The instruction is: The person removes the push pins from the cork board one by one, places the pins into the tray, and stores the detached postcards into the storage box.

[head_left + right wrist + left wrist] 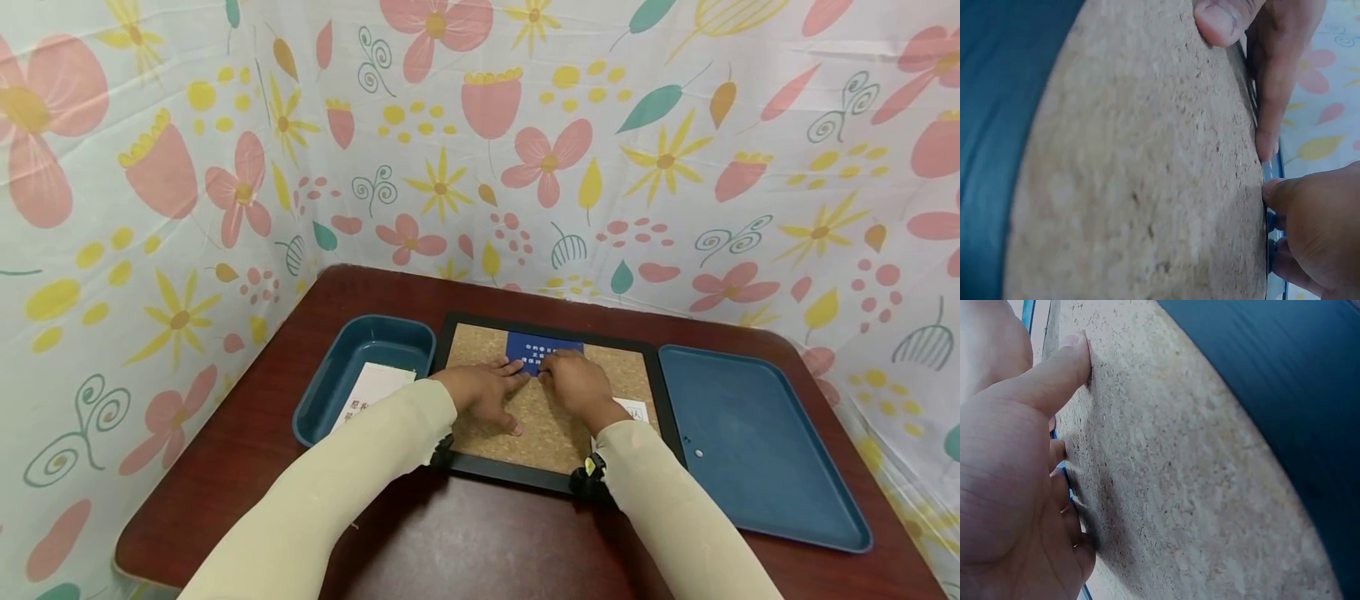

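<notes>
A blue card [542, 340] with white printed characters lies against the upper part of a black-framed cork board [536, 442]. My left hand [486, 392] rests flat, its fingertips on the card's lower left and its thumb out on the cork. My right hand [579, 385] bends its fingers at the card's lower edge, close beside the left fingertips. In the right wrist view, the right thumb and fingers [1288, 265] meet the card's edge; whether they pinch anything small is hidden. A white card [632, 408] with a character on it shows partly from under the right wrist.
A deep blue tray [309, 417] on the left holds a white printed card [377, 385]. On the right lies a shallow blue tray [765, 450] with a small white piece [699, 453] near its left edge. A flower-patterned curtain [480, 208] borders the brown table [465, 542].
</notes>
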Action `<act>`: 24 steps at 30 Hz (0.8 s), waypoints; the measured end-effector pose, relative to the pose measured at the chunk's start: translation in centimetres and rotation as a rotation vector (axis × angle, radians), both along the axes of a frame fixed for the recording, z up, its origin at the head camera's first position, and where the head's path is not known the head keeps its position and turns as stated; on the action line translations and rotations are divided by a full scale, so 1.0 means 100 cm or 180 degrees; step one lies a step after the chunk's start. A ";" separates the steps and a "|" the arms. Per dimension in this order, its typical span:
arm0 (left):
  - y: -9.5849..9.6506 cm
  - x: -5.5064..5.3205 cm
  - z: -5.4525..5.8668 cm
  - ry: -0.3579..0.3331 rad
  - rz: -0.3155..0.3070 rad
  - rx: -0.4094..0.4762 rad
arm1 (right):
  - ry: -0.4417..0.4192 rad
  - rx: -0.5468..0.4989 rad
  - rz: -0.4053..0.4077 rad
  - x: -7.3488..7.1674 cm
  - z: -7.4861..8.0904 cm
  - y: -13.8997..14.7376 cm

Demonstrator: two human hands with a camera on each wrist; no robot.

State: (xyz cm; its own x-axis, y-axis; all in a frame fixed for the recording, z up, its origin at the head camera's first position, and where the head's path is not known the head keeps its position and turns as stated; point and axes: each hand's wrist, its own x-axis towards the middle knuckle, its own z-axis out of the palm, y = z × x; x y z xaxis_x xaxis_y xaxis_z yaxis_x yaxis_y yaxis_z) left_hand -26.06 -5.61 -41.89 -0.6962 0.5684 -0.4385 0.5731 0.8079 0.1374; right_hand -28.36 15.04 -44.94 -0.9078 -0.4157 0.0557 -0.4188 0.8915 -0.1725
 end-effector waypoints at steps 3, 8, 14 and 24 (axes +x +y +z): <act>0.000 -0.001 -0.001 -0.0019 0.0003 0.0027 | -0.0084 -0.0035 -0.0063 -0.001 0.000 -0.001; 0.000 -0.002 -0.001 -0.0050 0.0012 0.0051 | -0.0203 -0.0108 -0.0210 -0.002 0.001 -0.002; 0.000 -0.002 0.000 -0.0132 0.0093 0.0131 | -0.0291 -0.0125 -0.0306 -0.002 0.001 -0.003; -0.001 -0.003 0.003 -0.0209 0.0208 0.0147 | -0.0512 -0.0309 -0.0279 -0.003 0.003 -0.003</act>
State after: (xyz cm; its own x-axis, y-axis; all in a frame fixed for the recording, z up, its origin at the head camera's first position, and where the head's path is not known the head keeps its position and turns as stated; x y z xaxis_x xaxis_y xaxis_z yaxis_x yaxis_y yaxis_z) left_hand -26.39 -5.74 -41.55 -0.7030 0.5433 -0.4589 0.5079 0.8352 0.2108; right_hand -28.63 14.69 -44.62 -0.9407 -0.3344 -0.0571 -0.3004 0.8993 -0.3177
